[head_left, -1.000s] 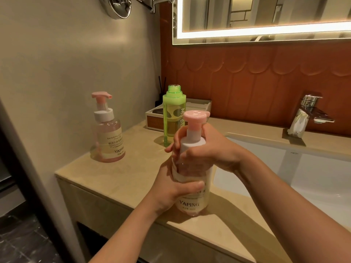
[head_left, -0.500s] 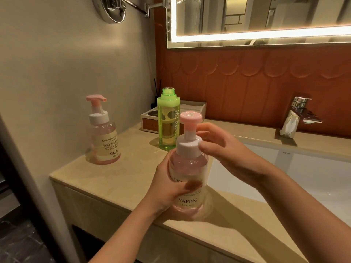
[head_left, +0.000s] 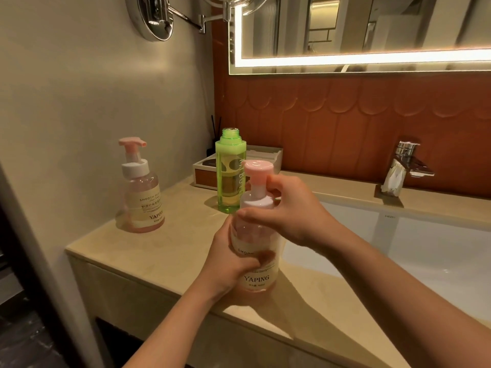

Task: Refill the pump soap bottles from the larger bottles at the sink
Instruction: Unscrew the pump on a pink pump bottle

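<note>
Left hand (head_left: 228, 264) wrapped around pump bottle (head_left: 256, 251), hiding label text; right hand (head_left: 289, 216) gripping white collar (head_left: 257, 200). Green bottle (head_left: 230, 173) partly hidden behind.

two pump bottles (head_left: 256, 229) (head_left: 140, 192), one green bottle (head_left: 230, 173).

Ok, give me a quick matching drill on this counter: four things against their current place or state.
1. clear pink pump bottle in front
2. second pink pump bottle
3. tall green plastic bottle
4. chrome faucet

A. uncapped, neck open
B. behind the white basin
C. gripped by left hand, right hand on its collar
D. standing alone by the left wall

Pairs: 1-C, 2-D, 3-A, 4-B
</note>
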`<control>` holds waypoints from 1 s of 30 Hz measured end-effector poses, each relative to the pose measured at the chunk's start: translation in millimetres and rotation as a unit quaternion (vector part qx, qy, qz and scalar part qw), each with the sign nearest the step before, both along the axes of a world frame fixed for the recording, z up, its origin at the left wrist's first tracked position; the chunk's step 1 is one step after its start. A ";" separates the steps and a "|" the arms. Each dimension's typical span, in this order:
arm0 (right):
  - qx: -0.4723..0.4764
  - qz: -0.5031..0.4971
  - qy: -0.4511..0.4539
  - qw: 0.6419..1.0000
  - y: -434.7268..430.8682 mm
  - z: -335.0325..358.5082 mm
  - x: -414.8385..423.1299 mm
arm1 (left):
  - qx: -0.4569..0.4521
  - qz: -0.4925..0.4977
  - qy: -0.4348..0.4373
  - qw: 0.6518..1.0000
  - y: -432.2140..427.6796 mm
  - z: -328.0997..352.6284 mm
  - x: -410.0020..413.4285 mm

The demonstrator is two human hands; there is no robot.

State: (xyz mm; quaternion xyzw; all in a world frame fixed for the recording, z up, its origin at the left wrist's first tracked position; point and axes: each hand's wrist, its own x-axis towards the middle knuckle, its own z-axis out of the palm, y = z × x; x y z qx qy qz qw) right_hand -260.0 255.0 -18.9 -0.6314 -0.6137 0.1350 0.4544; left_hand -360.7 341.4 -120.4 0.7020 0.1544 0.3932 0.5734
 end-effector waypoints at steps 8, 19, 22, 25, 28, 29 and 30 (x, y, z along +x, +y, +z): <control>-0.050 0.030 0.056 0.997 -6.6 -6.2 5.9 | 0.002 -0.010 -0.004 1.000 -3.2 3.0 -1.5; 0.020 -0.005 0.050 0.999 -5.6 -0.5 5.7 | 0.003 0.007 -0.013 1.000 -3.6 2.3 0.6; -0.032 0.098 0.139 0.985 -10.5 3.1 17.7 | 0.000 -0.010 -0.013 1.000 -4.7 3.2 -0.6; -0.059 0.097 0.106 0.988 -10.8 3.6 15.2 | 0.011 -0.021 -0.009 1.000 -4.8 4.7 -2.1; -0.035 -0.034 0.013 0.999 -5.5 0.5 1.7 | 0.013 -0.017 -0.006 1.000 -5.0 5.8 -1.8; -0.019 -0.065 -0.015 0.998 -2.5 -2.1 -2.1 | 0.012 -0.015 -0.005 1.000 -5.2 5.4 -1.5; -0.003 -0.083 -0.031 0.996 0.0 -4.8 -5.5 | 0.010 -0.013 -0.005 1.000 -5.1 4.8 -1.3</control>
